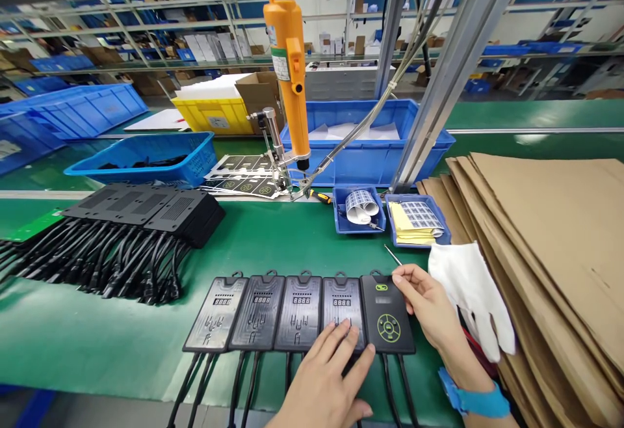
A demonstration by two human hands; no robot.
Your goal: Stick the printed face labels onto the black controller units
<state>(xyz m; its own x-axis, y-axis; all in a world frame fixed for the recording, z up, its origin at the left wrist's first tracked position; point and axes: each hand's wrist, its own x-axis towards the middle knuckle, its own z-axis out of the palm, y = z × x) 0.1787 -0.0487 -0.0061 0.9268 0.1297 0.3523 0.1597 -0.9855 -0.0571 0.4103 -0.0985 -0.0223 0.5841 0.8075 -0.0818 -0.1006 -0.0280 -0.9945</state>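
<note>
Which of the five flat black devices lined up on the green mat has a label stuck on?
The rightmost black device: it carries a green-printed label; the other four show bare display faces.

Bare green mat [312, 246] lies open between the row of black boxes [297, 314] and the small blue trays [359, 210]; cables [97, 262] crowd the left; a white glove [475, 294] and brown card sheets [550, 246] block the right; the orange screwdriver [287, 67] hangs above the back.

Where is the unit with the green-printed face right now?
In the head view, the green-printed unit lies at the right end of the row of five black units on the green mat, between the left hand and the right hand.
</note>
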